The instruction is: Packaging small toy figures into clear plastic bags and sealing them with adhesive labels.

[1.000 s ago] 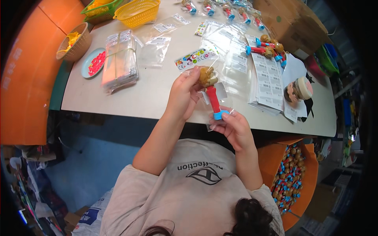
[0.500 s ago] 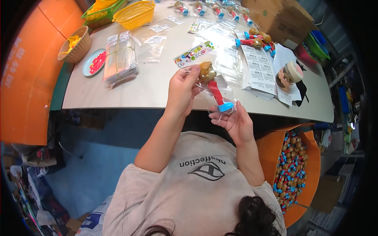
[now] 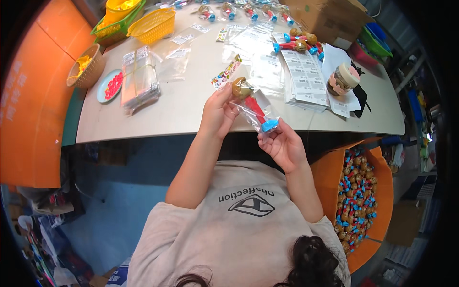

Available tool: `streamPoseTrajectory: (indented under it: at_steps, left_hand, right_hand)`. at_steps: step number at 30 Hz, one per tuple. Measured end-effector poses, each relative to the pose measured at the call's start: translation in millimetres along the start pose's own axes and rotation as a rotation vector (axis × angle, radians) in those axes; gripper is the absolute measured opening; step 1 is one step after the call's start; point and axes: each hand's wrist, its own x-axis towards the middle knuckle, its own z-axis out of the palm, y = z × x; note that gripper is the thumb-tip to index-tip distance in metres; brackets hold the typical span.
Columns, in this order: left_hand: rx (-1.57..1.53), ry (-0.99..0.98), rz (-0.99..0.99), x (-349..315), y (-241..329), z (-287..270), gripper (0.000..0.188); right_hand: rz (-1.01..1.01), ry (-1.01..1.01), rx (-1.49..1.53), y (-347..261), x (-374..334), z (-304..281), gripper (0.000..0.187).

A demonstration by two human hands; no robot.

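Note:
A small toy with a brown head, red stem and blue base lies inside a clear plastic bag over the table's near edge. My left hand pinches the bag beside the brown head. At the blue base, my right hand grips the bag's lower end with thumb and fingers. The bag's colourful printed top sticks up beyond my left fingertips. Several loose toys of the same kind rest on label sheets at the right.
On the table are a banded stack of bags, a plate of pink pieces, a yellow basket, a wicker basket and a jar. Bagged toys line the back. An orange bin of toys stands right.
The bag's printed top has swung from lying toward the right to a steeper upright slant. My hands have shifted slightly, still holding the bagged toy. The whole view has shifted a little.

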Motion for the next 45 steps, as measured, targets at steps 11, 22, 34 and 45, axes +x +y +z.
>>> streamPoseTrajectory:
  at_steps: [11,22,34,45]
  left_hand:
    - [0.807,-0.021,0.347,25,69,7,0.055]
    - [0.841,0.101,0.186,30,47,7,0.025]
    - [0.334,-0.022,0.069,15,15,24,0.05]
    - [0.411,0.076,0.063,2,17,37,0.037]
  right_hand:
    - [0.084,-0.09,-0.049,-8,12,-25,0.048]
    - [-0.077,0.005,-0.154,0,15,-26,0.049]
    - [-0.089,-0.064,-0.007,12,24,-16,0.042]
    - [-0.053,-0.096,-0.323,-1,12,1,0.048]
